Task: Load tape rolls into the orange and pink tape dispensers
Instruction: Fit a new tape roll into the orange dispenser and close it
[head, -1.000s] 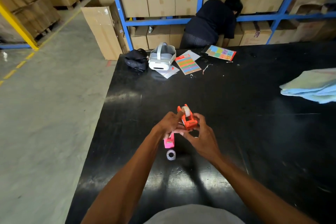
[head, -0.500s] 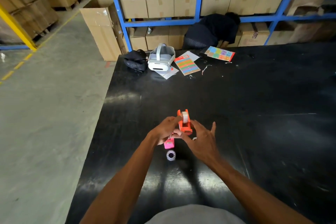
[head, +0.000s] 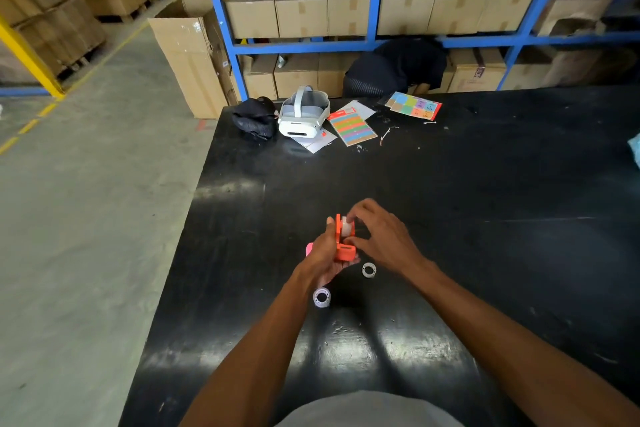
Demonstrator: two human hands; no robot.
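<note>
My left hand [head: 323, 255] grips the orange tape dispenser [head: 343, 243] from its left side and holds it upright above the black table [head: 485, 253]. A white tape roll [head: 345, 226] sits in the dispenser's top. My right hand [head: 382, 239] pinches that roll with its fingertips. The pink dispenser [head: 309, 248] is mostly hidden behind my left hand; only a pink edge shows. A loose tape roll [head: 321, 297] lies on the table below my left wrist. A small white ring [head: 369, 269] lies under my right wrist.
At the table's far edge lie a black pouch [head: 254, 116], a white headset [head: 303, 113], and colourful sticker sheets [head: 351, 126]. A person in dark clothes [head: 394, 68] crouches by the blue shelving [head: 374, 3] full of cardboard boxes. The table's left edge drops to the concrete floor [head: 86, 218].
My right hand was spread open half a second ago and now reaches up and pinches the roll in the orange dispenser. The white ring is newly visible on the table.
</note>
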